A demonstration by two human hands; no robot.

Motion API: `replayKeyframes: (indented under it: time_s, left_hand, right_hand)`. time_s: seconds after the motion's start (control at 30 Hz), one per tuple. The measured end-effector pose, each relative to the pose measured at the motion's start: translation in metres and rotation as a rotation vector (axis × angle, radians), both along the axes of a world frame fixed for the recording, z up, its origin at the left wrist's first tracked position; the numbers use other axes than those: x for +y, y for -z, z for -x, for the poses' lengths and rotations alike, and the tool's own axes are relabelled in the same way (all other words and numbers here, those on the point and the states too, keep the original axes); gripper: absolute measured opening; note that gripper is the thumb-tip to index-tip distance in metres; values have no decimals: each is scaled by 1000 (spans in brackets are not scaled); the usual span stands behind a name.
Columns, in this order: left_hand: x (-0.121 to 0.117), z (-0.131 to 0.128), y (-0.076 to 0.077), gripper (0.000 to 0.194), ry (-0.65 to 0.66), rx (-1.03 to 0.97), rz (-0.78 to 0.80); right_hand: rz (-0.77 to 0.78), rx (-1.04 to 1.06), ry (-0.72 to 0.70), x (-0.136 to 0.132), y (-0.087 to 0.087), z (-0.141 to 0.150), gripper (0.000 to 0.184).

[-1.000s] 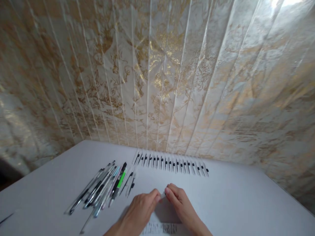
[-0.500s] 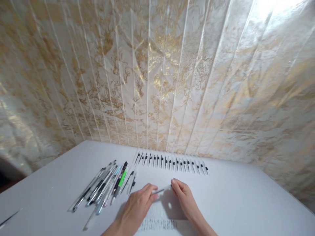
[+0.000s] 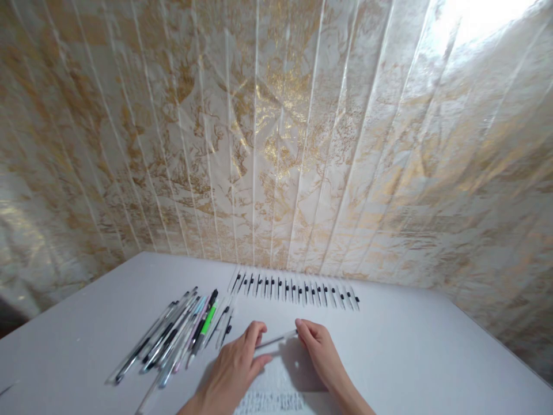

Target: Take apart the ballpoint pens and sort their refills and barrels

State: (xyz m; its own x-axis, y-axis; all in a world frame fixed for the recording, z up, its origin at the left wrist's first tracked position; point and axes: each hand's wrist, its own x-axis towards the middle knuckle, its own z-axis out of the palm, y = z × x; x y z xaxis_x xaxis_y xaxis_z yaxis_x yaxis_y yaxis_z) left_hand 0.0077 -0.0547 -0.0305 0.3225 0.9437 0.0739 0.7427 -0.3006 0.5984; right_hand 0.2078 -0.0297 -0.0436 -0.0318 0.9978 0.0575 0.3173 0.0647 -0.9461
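Note:
A slim, clear pen (image 3: 276,340) with a dark core is held slightly tilted above the table. My right hand (image 3: 315,340) pinches its right end between thumb and fingertips. Around the pen's left end, my left hand (image 3: 239,360) has its thumb and forefinger spread apart; whether its other fingers touch the pen is hidden. Below the hands lies a sheet of paper (image 3: 270,402) with lines of dark writing, partly covered by the hands and their shadow.
Several clear pens with black clips (image 3: 294,291) stand in a neat row along the table's back. Left of my hands is a loose pile of pens (image 3: 166,340), one with a bright green section (image 3: 208,319). A patterned gold-and-white curtain (image 3: 276,144) hangs behind the white table (image 3: 415,346).
My left thumb and forefinger have parted from the pen's left end, showing more of it. The right hand keeps its pinch. The view has shifted slightly.

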Motion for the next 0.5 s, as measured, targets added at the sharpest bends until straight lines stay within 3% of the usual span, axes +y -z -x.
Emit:
replayKeyframes:
  time_s: [0.1, 0.27, 0.43, 0.5]
  left_hand:
    - [-1, -1, 0, 8, 5, 26, -42]
    - [0, -2, -1, 27, -21, 107, -8]
    - [1, 2, -2, 42, 57, -203, 193]
    - [1, 4, -5, 33, 106, -333, 290]
  right_hand:
    - [25, -2, -8, 1, 2, -1, 58]
    - [-27, 21, -63, 1, 2, -3, 54]
    - [-168, -96, -100, -1, 0, -7, 48]
    - [-196, -116, -127, -2, -1, -9, 45]
